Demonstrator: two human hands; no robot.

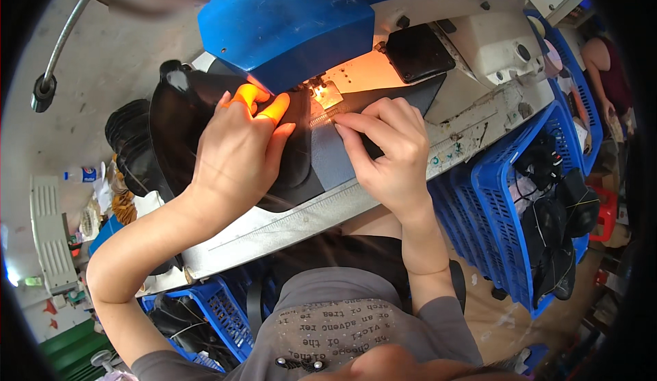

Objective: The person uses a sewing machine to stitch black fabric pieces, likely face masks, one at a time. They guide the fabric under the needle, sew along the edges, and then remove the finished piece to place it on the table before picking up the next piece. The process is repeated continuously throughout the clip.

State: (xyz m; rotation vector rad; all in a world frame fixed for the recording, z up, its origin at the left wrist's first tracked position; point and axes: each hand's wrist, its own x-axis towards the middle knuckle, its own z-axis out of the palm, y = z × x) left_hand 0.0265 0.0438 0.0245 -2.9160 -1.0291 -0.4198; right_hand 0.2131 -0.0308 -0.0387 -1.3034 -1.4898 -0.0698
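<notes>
My left hand (pixel 239 138) lies on a smooth black piece (pixel 294 155) of leather-like material, fingers stretched out and pressing it down. Its fingertips glow orange under the lamp of a blue sewing machine (pixel 287 29). My right hand (pixel 390 145) pinches thumb and forefinger at the end of a short, ribbed, pale strip (pixel 321 117), just in front of the lit needle area (pixel 320 94). Beneath the strip lies a grey-blue sheet (pixel 332 159), which reaches right under my right hand. A glossy black moulded piece (pixel 181 107) stands left of my left hand.
Stacked black pieces (pixel 126 145) sit at the table's left. A ruler-like marked strip (pixel 301 220) runs along the table's front edge. Blue crates (pixel 493 210) with black items stand at right; another blue crate (pixel 219 312) is below left. A person (pixel 606 73) is at far right.
</notes>
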